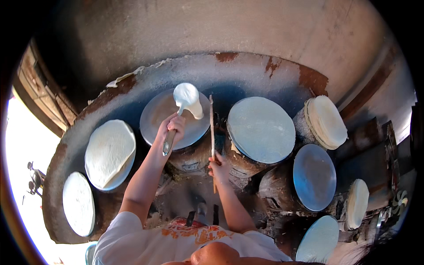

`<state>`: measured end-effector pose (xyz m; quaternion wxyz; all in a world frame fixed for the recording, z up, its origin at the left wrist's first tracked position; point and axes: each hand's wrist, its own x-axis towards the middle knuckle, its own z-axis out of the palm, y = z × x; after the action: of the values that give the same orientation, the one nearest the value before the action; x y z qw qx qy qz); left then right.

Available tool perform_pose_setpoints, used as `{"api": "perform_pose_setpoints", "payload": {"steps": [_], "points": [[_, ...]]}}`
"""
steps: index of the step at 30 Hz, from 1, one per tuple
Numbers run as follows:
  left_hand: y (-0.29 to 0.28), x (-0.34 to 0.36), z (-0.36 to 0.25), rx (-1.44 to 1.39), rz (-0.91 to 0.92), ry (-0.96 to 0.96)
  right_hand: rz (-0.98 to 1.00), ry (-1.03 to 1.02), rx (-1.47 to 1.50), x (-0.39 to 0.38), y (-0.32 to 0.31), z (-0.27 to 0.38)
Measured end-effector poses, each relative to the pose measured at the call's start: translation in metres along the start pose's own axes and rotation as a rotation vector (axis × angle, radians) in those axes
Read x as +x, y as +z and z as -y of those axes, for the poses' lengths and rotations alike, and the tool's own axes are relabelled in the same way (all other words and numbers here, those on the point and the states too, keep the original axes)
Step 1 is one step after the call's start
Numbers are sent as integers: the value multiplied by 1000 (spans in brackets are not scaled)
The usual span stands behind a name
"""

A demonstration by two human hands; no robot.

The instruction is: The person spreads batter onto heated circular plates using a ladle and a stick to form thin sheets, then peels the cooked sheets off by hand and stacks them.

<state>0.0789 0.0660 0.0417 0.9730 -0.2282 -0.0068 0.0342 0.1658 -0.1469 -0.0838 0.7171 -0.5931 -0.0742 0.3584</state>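
You tip a ladle [186, 93] over the round griddle [154, 118] ahead of you, your left hand's [176, 126] fingers wrapped around its handle, while your right hand's [220, 169] fingers grasp a thin wooden stick [212, 132] alongside. Pouring white batter [197, 112] appears to be the step in hand; the next move likely calls for even spreading. Orange lettering [198, 232] decorates your white shirt [145, 240], too distorted to read

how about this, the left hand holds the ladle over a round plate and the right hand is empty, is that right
Not quite: the right hand isn't empty. The head view shows it gripping a thin stick. The left hand does hold the ladle over a round plate.
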Motion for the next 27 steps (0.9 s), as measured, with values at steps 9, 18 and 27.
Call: {"api": "perform_pose_setpoints", "payload": {"steps": [9,18,27], "points": [[-29,77,-67,541,-338,142,-143,-326,-420,51,35,-46],[-14,91,-116,1331,-451,419,-110,-605,-1149,53,60,10],[-35,35,-156,1855,-830,665,-156,-729,-1089,71,71,6]]}}
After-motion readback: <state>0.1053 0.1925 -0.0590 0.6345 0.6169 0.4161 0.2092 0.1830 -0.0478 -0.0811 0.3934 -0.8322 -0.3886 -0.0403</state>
